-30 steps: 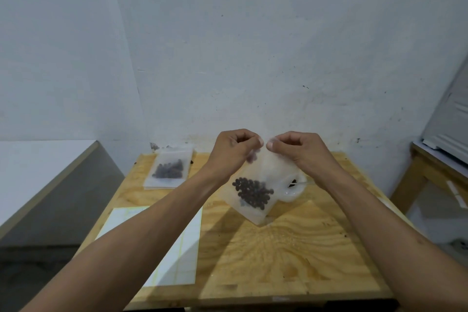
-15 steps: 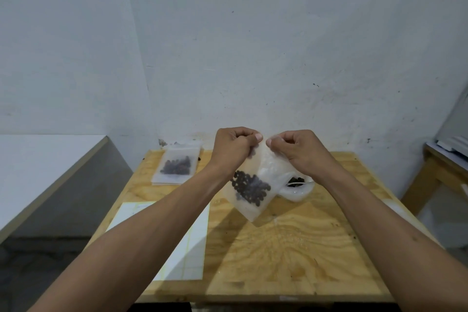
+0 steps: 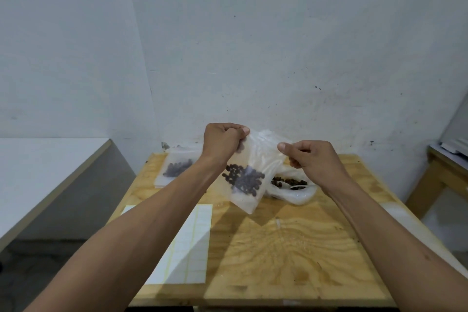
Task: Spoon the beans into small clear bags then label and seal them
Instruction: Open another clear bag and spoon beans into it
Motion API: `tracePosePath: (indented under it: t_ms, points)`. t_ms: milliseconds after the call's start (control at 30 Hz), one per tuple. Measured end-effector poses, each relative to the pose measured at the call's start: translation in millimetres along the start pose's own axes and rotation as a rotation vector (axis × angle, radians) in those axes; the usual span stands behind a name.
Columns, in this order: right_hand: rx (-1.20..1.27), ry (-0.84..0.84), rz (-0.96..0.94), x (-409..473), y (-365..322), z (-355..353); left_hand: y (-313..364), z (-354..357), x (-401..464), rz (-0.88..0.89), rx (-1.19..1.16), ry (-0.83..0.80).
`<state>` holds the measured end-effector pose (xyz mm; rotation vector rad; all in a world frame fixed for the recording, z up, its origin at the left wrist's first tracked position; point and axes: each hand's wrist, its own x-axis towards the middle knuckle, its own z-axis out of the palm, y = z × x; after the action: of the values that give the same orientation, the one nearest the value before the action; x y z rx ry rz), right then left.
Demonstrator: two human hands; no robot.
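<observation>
A small clear bag (image 3: 255,159) with dark beans (image 3: 244,180) in its lower part hangs tilted above the wooden table (image 3: 291,248). My left hand (image 3: 222,140) pinches the bag's top left corner. My right hand (image 3: 312,157) pinches the top edge further right. Behind the bag, a larger clear bag (image 3: 296,191) lies on the table with loose beans and a spoon (image 3: 300,186) in it. Another small filled bag (image 3: 174,168) lies at the table's back left.
A white sheet of labels (image 3: 188,243) lies on the table's left front, partly under my left forearm. A white counter (image 3: 38,172) stands to the left and a wooden bench (image 3: 440,175) to the right. A wall closes the back.
My right hand has slid to the right along the bag's top edge, away from my left hand. The bag is stretched wider between the two hands.
</observation>
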<state>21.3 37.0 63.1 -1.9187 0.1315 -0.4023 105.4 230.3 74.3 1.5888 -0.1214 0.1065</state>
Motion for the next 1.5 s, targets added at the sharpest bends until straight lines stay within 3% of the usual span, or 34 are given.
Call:
tracePosePath:
  t_ms: [100, 233, 367, 500, 600, 733, 1100, 1267, 1500]
  points:
    - [0.206, -0.020, 0.141, -5, -8, 8, 1, -3, 3, -0.037, -0.008, 0.020]
    - [0.400, -0.368, 0.419, -14, -10, 28, -6, -12, 11, -0.204, -0.067, 0.093]
    - [0.555, -0.201, 0.539, -5, -9, 47, -16, -30, 14, -0.447, 0.099, -0.109]
    - [0.380, -0.113, 0.500, 5, -8, 61, -20, -49, 13, -0.448, 0.179, -0.274]
    - [0.133, -0.122, 0.383, 12, -9, 79, -23, -62, 19, -0.337, 0.209, -0.184]
    - [0.007, -0.169, 0.281, 24, -21, 106, -27, -88, 30, -0.248, 0.260, -0.091]
    - [-0.079, -0.301, 0.278, 50, -31, 205, -75, -168, 60, -0.263, 0.246, 0.128]
    - [-0.212, -0.314, 0.331, 55, -1, 244, -108, -185, 65, -0.341, 0.374, 0.138]
    - [-0.401, -0.323, 0.253, 56, 2, 255, -117, -194, 76, -0.348, 0.412, 0.070]
